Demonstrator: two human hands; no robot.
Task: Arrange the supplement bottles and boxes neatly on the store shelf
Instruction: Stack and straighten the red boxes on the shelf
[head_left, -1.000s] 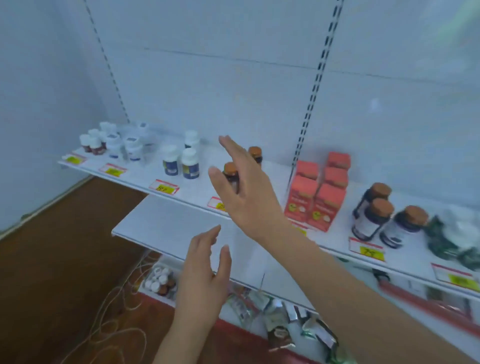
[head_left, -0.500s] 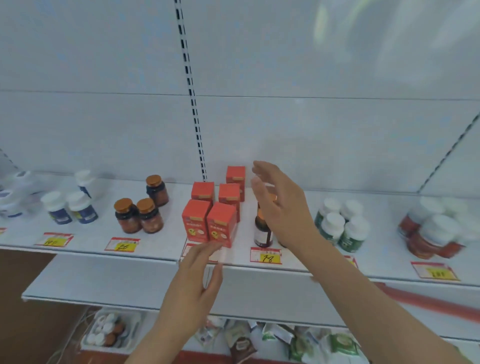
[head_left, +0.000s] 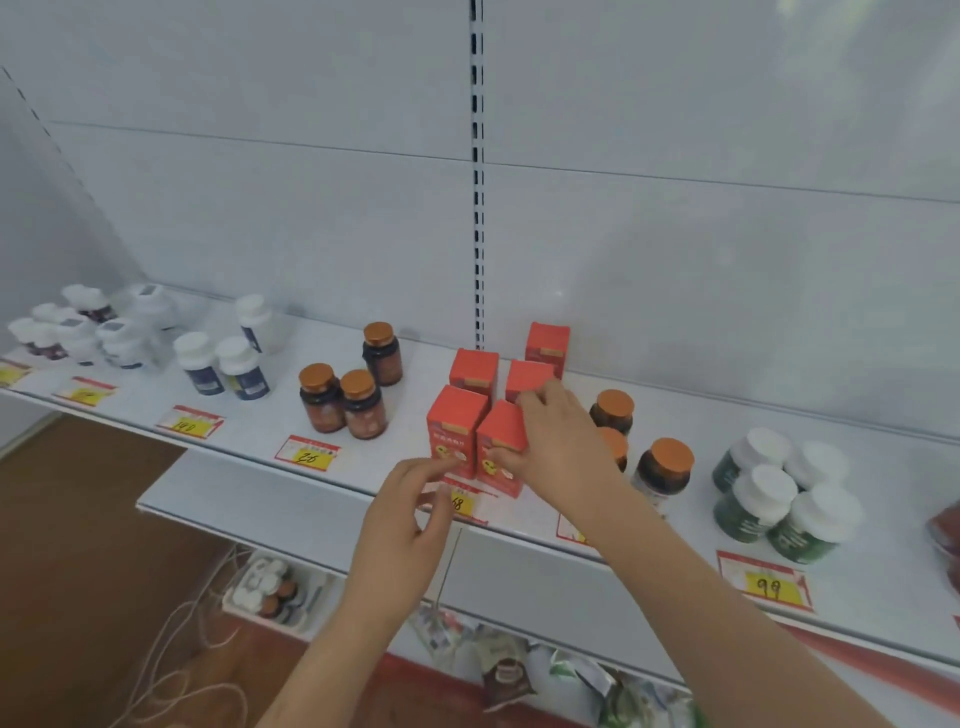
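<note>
The shelf (head_left: 883, 597) now stands straight before me; a second ago I looked at its left end, so my view has swung right and come closer. On it the bottles stand in groups: white-capped ones (head_left: 221, 364) to the left, three orange-capped brown ones (head_left: 345, 400) next, green ones with white caps (head_left: 779, 499) to the right. In the middle are the five red boxes (head_left: 475, 369), in two short rows going back.

My right hand (head_left: 558, 441) was in the air half a second ago; now it is down on the front right red box (head_left: 501, 449), with the thumb at its front face and the fingers over its top back edge, grasping it. My left hand (head_left: 402, 525) has risen to the shelf edge, fingers loose and holding nothing, just before the front left box (head_left: 454, 431); whether a fingertip touches it I cannot tell, the view is blurred there.

So I judge the straightening of the boxes begins now.
</note>
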